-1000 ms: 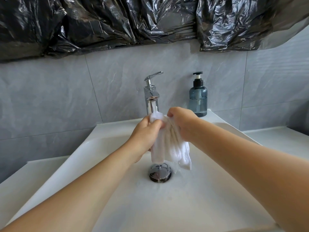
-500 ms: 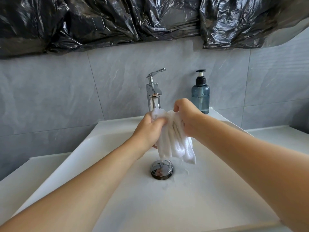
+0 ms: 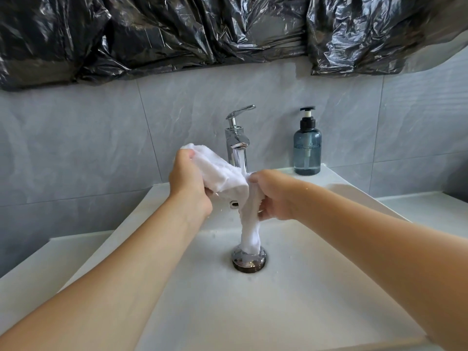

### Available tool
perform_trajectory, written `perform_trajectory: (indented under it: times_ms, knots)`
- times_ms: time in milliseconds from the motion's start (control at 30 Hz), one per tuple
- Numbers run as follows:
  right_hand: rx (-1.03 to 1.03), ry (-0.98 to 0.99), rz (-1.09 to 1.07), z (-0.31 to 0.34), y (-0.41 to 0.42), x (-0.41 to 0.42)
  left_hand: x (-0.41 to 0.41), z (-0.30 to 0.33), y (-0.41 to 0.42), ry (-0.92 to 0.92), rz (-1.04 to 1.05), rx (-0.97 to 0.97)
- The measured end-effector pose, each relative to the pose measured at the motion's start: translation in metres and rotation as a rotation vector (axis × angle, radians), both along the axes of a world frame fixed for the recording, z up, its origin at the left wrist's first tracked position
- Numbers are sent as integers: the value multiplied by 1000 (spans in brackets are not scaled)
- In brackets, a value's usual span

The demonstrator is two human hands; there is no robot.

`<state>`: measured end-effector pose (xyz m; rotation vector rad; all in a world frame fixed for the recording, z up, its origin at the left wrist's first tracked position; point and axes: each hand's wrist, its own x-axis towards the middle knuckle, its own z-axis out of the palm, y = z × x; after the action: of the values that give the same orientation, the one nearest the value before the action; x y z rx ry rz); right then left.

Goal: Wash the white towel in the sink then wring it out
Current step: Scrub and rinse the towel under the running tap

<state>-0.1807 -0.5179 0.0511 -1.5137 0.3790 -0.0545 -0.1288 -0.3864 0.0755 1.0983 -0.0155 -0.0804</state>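
Spanning the near rim, both forearms reach over the white sink, whose broad basin floor lies bare around the chrome drain. Left hand grips the white towel at its raised end; right hand clasps its middle, the tail hanging onto the drain. Behind stand the running faucet and soap bottle. Half a second earlier the hands were bunched together; now they are spread apart, stretching the towel.

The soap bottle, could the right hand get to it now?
Probably not yet: the right hand grips the white towel. Nothing blocks the soap bottle, standing behind it on the sink corner.
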Motion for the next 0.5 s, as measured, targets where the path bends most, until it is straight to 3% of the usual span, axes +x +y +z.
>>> perform_trajectory:
  times_ms: [133, 233, 300, 433, 500]
  knots:
    - [-10, -5, 110, 2, 5, -3, -2, 6, 5, 33, 17, -92]
    - [-173, -80, 113, 0, 6, -1, -2, 6, 7, 47, -50, -180]
    - [-328, -109, 93, -5, 4, 1, -4, 7, 7, 41, -90, -199]
    - [-841, -64, 98, -11, 2, -2, -7, 4, 6, 18, -150, -174]
    - [-900, -115, 46, -10, -1, -4, -8, 4, 6, 8, -188, -146]
